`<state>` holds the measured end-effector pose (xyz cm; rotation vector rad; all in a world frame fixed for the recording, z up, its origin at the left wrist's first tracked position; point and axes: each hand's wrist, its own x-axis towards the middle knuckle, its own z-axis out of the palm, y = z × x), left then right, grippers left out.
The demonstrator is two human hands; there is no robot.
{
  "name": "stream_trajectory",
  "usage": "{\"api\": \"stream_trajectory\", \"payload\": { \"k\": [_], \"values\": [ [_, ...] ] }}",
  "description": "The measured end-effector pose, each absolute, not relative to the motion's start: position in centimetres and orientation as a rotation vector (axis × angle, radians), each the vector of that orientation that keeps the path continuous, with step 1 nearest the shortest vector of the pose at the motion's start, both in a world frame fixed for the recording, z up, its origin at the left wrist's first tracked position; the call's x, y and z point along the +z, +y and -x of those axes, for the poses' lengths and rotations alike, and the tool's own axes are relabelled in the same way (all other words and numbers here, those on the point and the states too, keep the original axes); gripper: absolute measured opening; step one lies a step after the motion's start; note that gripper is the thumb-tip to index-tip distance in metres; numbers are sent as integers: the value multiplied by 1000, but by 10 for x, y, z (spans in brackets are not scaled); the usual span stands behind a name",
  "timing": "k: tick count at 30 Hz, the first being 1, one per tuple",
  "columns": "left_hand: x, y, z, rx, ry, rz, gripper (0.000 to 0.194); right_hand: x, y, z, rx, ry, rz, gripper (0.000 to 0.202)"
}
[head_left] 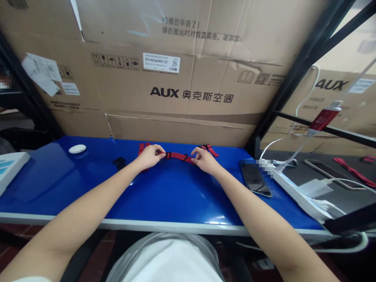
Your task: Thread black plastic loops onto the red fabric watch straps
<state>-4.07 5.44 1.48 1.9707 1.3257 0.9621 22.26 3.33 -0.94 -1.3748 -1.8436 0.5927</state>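
Note:
A red strap (178,156) with black buckles stretches between my two hands, just above the blue table's far half. My left hand (151,156) pinches its left end beside a black buckle. At the strap's right end, my right hand (205,159) is closed on it with thumb and fingertips. More red strap (142,147) shows behind and under my left hand. Behind my right hand lies another red strap piece (212,150) with black parts.
On the blue table (176,196) are a white oval object (77,149), a black coiled cable (119,163) and a dark phone (255,178). A white power strip (302,197) runs along the right. Cardboard (188,78) stands behind.

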Motion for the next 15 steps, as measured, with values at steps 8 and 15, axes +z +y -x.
{"api": "stream_trajectory", "payload": {
  "k": [8, 15],
  "values": [
    [22, 21, 12, 978, 748, -1548, 35, 14, 1, -194, 1350, -1644, 821, 39],
    [26, 10, 6, 997, 748, -1500, 38, 10, 1, -195, 996, -1880, 991, 34]
  ]
}}
